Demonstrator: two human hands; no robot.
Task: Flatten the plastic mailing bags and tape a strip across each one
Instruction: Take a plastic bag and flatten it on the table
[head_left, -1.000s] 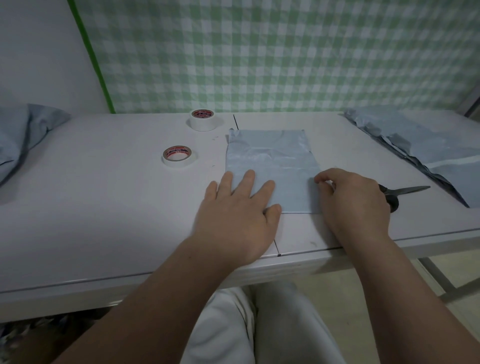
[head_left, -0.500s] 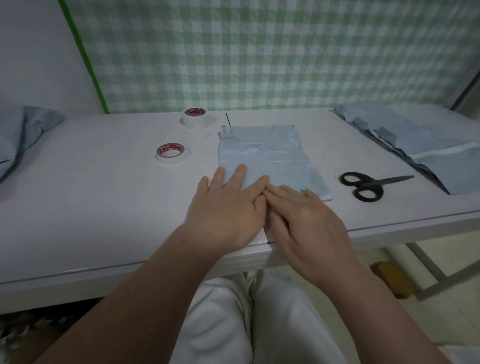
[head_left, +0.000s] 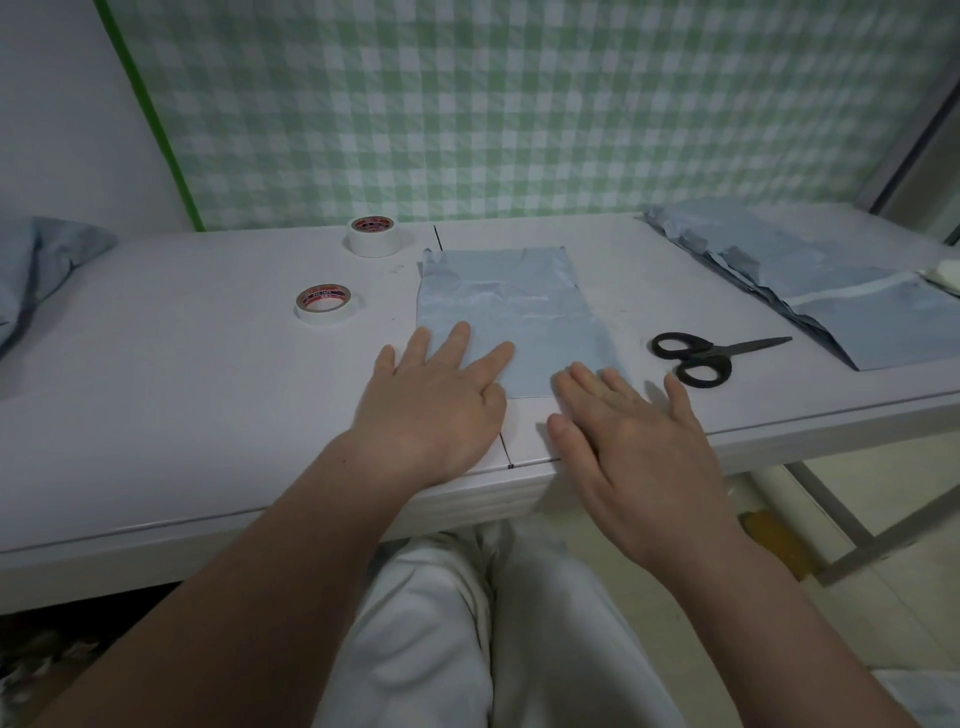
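Left hand (head_left: 436, 400) flat, fingers straight, pressing bag (head_left: 514, 312) at its near left corner. Right hand (head_left: 628, 431) flat, fingers spread, on near right corner. Bag lies on table (head_left: 182, 364). Tape rolls (head_left: 323, 304) left of bag; scissors (head_left: 701, 356) right.

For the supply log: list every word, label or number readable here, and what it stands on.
"PVC TAPE", faint, on the red core label of the nearer tape roll.
Farther tape roll: red label with white print, too blurred to read.
Mailing bag and scissors: no print visible.
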